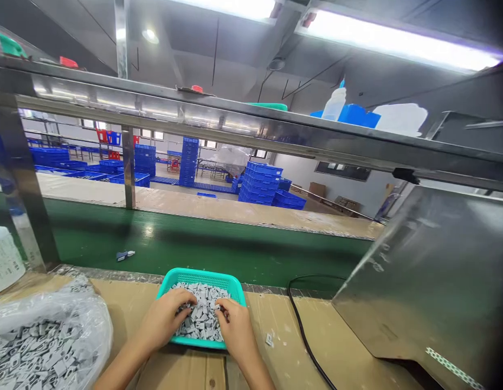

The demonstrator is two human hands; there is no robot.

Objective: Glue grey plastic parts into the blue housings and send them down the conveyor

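A turquoise plastic basket [202, 343] full of small grey plastic parts [200, 325] stands in front of me on the cardboard-covered bench. Over its left side reaches my left hand [170, 314], thumb and fingers curved but apart, close above the parts. My right hand [235, 325] is at the basket's right side, thumb and forefinger pinched together on what looks like one small grey plastic part, mostly hidden by the fingers. To the left, a clear plastic bag [101, 325] lies open with many similar grey parts in it.
Behind the basket runs a green conveyor belt [235, 249] carrying a small blue-and-white piece [125, 255]. A black cable [302, 325] and a loose grey part [269, 339] lie to the right, before a metal panel [430, 281]. A metal shelf [243, 127] crosses overhead.
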